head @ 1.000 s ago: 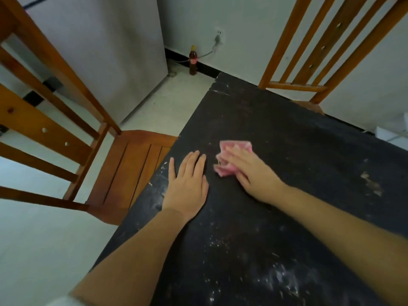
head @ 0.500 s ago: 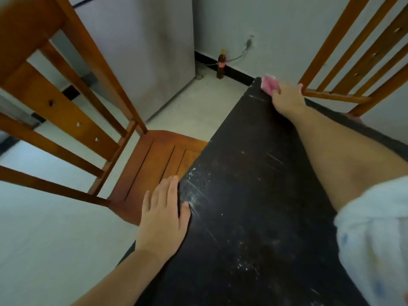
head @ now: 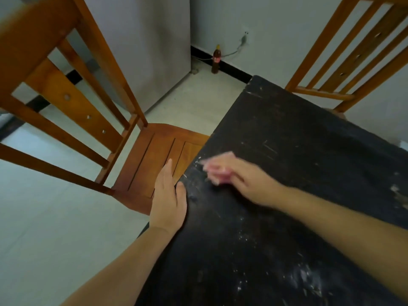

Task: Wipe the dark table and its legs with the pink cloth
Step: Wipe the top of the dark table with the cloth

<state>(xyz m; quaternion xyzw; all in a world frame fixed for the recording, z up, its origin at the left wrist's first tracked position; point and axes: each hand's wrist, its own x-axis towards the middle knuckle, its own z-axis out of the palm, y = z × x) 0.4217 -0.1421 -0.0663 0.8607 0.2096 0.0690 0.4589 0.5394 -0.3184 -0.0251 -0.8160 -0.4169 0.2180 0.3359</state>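
The dark table (head: 298,164) fills the right half of the view, scratched and flecked with white dust. My right hand (head: 240,180) is blurred with motion on the tabletop near its left edge, closed on the pink cloth (head: 217,173), which shows under the fingers. My left hand (head: 169,197) lies flat along the table's left edge, fingers together and pointing away, thumb on the tabletop, holding nothing. The table legs are hidden.
A wooden chair (head: 159,155) stands against the table's left edge, its seat partly under my left hand. A second wooden chair (head: 344,62) stands at the far side. A brown bottle (head: 216,59) stands on the pale floor by the wall, beside a grey cabinet (head: 141,51).
My right hand swept the cloth out to the table's far corner, then back to the near left edge. My left hand slid from the tabletop to the table's left edge.
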